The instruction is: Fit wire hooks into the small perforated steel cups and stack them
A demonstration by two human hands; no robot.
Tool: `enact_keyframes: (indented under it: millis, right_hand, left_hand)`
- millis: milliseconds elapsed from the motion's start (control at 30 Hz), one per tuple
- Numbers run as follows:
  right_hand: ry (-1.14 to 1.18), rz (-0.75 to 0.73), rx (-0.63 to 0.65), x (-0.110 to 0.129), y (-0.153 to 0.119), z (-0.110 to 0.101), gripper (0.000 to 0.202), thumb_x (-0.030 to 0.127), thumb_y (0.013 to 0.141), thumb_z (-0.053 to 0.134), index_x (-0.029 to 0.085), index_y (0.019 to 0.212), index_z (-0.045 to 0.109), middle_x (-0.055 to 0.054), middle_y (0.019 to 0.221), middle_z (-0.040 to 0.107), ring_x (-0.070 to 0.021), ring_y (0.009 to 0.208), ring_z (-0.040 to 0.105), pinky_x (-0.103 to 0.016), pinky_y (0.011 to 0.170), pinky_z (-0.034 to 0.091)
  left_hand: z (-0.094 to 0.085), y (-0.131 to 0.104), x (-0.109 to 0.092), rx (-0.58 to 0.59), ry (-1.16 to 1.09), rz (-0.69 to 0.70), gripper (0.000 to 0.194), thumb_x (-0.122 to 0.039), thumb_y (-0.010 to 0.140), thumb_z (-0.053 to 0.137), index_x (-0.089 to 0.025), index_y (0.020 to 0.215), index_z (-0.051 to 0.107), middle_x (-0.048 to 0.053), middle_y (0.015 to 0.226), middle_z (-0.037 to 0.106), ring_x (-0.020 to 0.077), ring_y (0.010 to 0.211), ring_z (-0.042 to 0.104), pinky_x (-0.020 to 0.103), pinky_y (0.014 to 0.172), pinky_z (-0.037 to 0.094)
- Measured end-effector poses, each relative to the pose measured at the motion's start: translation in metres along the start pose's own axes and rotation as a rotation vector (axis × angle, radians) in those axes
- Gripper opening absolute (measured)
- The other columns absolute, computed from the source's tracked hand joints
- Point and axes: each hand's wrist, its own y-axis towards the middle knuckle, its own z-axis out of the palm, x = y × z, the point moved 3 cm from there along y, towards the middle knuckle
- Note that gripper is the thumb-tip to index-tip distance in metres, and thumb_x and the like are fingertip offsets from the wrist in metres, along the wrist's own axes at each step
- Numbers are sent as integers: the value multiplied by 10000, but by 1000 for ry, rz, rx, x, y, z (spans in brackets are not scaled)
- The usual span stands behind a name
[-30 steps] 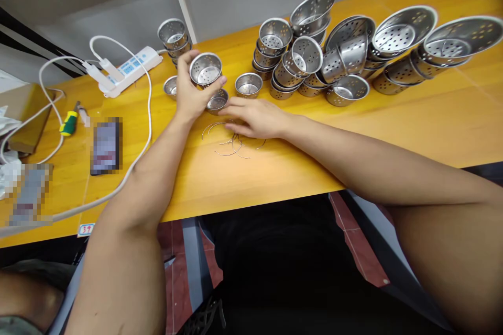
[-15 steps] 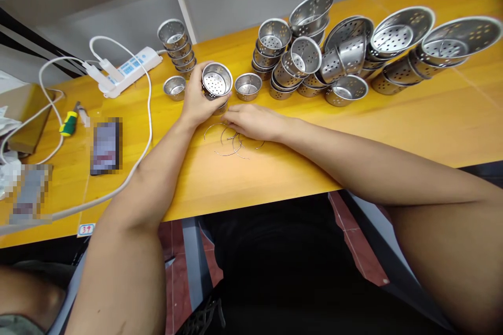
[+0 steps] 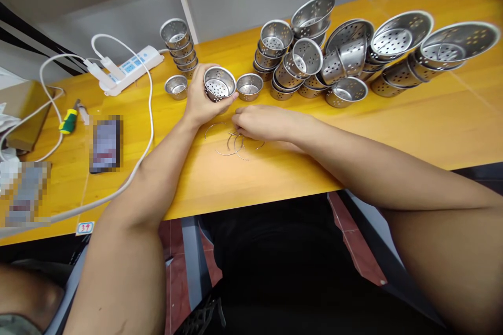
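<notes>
My left hand (image 3: pixel 201 98) is wrapped round a perforated metal cup (image 3: pixel 219 85), its open mouth tilted up toward me. Just to the right and nearer me, my right hand (image 3: pixel 251 121) is low over the table with its fingers curled together. Whatever those fingers may pinch is hidden. Several thin curved wires (image 3: pixel 234 153) lie loosely on the wood beside and below the right fingertips. A small metal cup (image 3: pixel 250 87) stands right of the held one, and another small cup (image 3: pixel 175 87) stands to its left.
Stacks of perforated cups (image 3: pixel 271 57) and wider bowls (image 3: pixel 404 36) line the back right. A shorter stack (image 3: pixel 178 47) is at back left. To the left are a power strip (image 3: pixel 131 70), white cable (image 3: pixel 150 104), green-yellow screwdriver (image 3: pixel 68 121) and blurred phone (image 3: pixel 105 145). A person's knee shows lower left.
My left hand and its cup have shifted slightly right, the cup's mouth turned more toward me. My right hand has moved a little to the right over the wires.
</notes>
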Motion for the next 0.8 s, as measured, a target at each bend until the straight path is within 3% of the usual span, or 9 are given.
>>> enact_keyframes:
  millis: [200, 400, 500, 667, 800]
  right_hand:
    - [-91, 21, 101, 4, -1, -3, 332, 166, 1109, 654, 56, 1385, 804, -239, 1339, 833, -365, 1167, 819, -399, 867, 516]
    - [-61, 50, 119, -2, -6, -6, 253, 216, 1098, 673, 110, 1254, 842, -208, 1302, 848, -328, 1051, 797, -389, 781, 452]
    - [-16, -20, 34, -9, -11, -9, 276, 217, 1072, 679, 126, 1305, 795, -195, 1314, 815, -327, 1051, 771, -392, 814, 465]
    - [157, -227, 21, -25, -23, -9, 577, 361, 980, 854, 169, 1506, 714, -187, 1526, 664, -386, 1333, 708, -459, 1080, 563]
    - [233, -263, 64, -34, -22, 1, 429, 358, 1017, 864, 163, 1392, 789, -171, 1391, 714, -373, 1268, 718, -472, 1063, 558]
  left_hand:
    - [9, -2, 29, -60, -74, 52, 969, -930, 795, 930, -290, 1444, 601, 71, 1331, 734, 329, 1350, 771, 594, 1323, 587]
    - [10, -1, 35, -80, -58, 52, 994, -923, 773, 953, -285, 1443, 589, 72, 1312, 732, 334, 1350, 772, 589, 1325, 583]
    - [9, 0, 34, -85, -50, 59, 990, -920, 785, 946, -284, 1451, 582, 78, 1324, 732, 338, 1363, 768, 590, 1340, 572]
    - [9, -2, 32, -77, -46, 55, 976, -892, 815, 942, -287, 1479, 559, 91, 1365, 732, 328, 1349, 771, 571, 1317, 591]
    - [9, -3, 31, -54, -36, 47, 963, -853, 821, 960, -286, 1486, 557, 95, 1383, 728, 333, 1354, 769, 574, 1317, 588]
